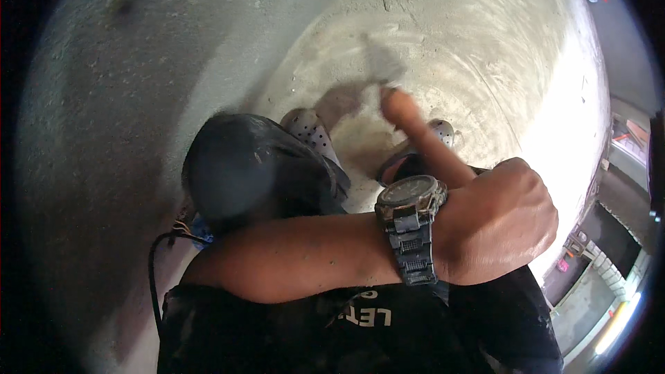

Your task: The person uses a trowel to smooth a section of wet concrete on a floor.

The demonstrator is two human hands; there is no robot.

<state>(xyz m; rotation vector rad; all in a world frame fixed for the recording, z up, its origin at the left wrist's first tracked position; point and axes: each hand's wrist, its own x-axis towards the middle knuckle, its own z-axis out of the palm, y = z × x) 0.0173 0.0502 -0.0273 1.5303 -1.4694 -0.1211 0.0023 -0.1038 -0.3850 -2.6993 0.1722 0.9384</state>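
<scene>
My right hand [398, 105] is closed round the handle of a trowel [384, 62], whose grey pointed blade is blurred by motion. The blade is over pale, smoothed cement [457, 48] with curved sweep marks; whether it touches the surface I cannot tell. My left forearm lies across my lap, with a dark, chunky watch [412, 201] on the wrist. My left hand [495, 225] is closed in a fist near my right thigh, back of the hand upward. Its fingers curl out of sight, so anything inside them is hidden.
My feet, in grey perforated clogs [308, 128], stand on the cement beyond my dark-trousered knee [242, 159]. A rough grey surface [159, 62] lies in shade on the left. A black cord [154, 270] hangs beside my left side. Bright light crosses the right, near stacked pale blocks [608, 270].
</scene>
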